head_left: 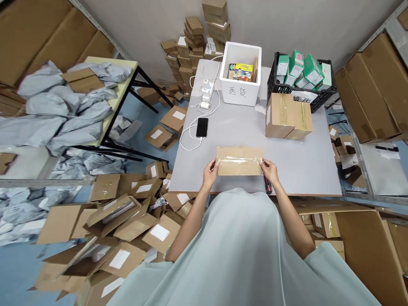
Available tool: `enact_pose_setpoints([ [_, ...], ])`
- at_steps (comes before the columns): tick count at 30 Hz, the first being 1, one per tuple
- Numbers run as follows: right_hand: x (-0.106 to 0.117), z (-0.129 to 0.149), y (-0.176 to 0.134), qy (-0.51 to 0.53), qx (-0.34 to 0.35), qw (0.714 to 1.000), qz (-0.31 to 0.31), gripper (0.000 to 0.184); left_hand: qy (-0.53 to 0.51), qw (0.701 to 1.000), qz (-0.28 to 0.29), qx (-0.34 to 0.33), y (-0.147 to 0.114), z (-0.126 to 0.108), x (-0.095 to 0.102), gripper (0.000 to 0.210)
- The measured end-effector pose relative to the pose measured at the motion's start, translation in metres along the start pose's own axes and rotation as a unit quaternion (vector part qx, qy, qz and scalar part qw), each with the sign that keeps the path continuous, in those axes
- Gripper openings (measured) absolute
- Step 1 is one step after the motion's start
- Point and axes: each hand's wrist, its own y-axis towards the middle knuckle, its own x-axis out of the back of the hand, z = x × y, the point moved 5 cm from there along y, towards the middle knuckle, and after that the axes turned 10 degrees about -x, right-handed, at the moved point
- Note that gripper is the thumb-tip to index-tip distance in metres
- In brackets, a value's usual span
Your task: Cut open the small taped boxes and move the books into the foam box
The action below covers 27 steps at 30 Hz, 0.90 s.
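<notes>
A brown cardboard box (239,168) with clear tape along its middle is held between my two hands at the front of the grey table (236,127). My left hand (211,173) grips its left end, fingers closed at the edge. At the right end my right hand (270,171) pinches the corner. Just below the right hand lies a red and black box cutter (268,185) at the table's front edge, partly covered by that hand. The underside of the box is hidden.
A black phone (202,127) on a white cable lies left. Behind stand a white foam box (240,93) and a black crate (272,80) of green boxes. Taped cartons (280,117) sit at right. Opened cartons (127,221) crowd the floor at left; a large carton (366,250) stands right.
</notes>
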Motion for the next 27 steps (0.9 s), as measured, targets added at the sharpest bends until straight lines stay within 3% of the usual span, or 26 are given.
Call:
enact_pose_setpoints([
  [9,-0.008,0.004,0.035,0.011,-0.016,1.0,0.019,0.073,0.022,1.0,-0.017,0.006,0.018,-0.001,-0.009,0.059],
  [13,-0.005,0.003,0.041,0.023,-0.017,0.999,0.023,0.072,0.026,0.999,-0.027,0.019,0.006,0.0,-0.009,0.058],
  [16,0.011,-0.002,0.048,0.023,-0.017,1.0,-0.002,0.065,0.018,0.999,-0.026,0.036,-0.011,0.001,-0.009,0.061],
  [19,0.037,-0.01,0.06,0.021,-0.032,0.998,-0.053,0.065,0.001,0.999,0.014,0.038,-0.023,-0.002,-0.017,0.072],
  [22,0.058,-0.017,0.073,0.022,-0.059,0.994,-0.089,0.066,-0.003,0.998,0.064,0.005,-0.02,-0.016,-0.032,0.091],
  [27,0.071,-0.028,0.078,0.046,-0.103,0.988,-0.108,0.068,0.083,0.981,0.14,-0.103,0.009,-0.041,-0.053,0.073],
])
